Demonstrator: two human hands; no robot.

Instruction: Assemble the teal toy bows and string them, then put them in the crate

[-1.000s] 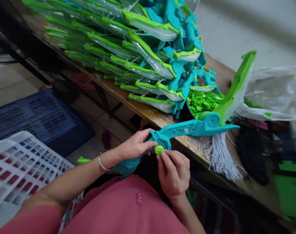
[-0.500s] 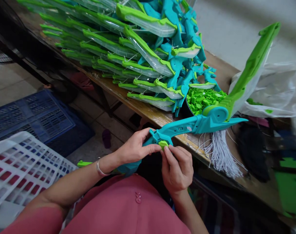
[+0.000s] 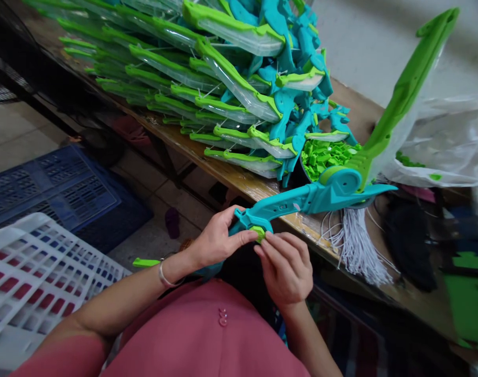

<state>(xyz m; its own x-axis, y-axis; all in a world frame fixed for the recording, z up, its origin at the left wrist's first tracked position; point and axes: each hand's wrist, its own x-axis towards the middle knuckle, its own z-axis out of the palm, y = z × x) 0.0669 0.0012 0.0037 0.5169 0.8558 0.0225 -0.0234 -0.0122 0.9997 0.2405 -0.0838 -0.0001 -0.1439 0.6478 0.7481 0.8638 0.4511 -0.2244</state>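
A long teal plastic assembly point(image 3: 284, 204) with a bright green arm point(image 3: 414, 89) angled upward spans from my hands to the table edge; its exact kind is unclear. My left hand point(image 3: 211, 241) is closed around its near end, thumb lying against a small green plastic piece point(image 3: 258, 234). This piece sits at the teal part's lower side. On its other side, my right hand point(image 3: 289, 267) pinches the piece's edge with thumb and fingertips. Much of the assembly's near end is hidden behind my left hand and wrist.
Many similar green-and-teal assemblies point(image 3: 231, 99) are stacked on the wooden table point(image 3: 239, 180). Beside them are a dark bowl of small green pieces point(image 3: 325, 154), a bundle of white strings point(image 3: 359, 246) and a plastic bag point(image 3: 451, 141). White point(image 3: 34, 235) and blue point(image 3: 66, 183) crates stand at left.
The held assembly and both hands have shifted slightly left, and the green arm has tilted a little upward. My right fingers have changed position slightly at the small green piece.
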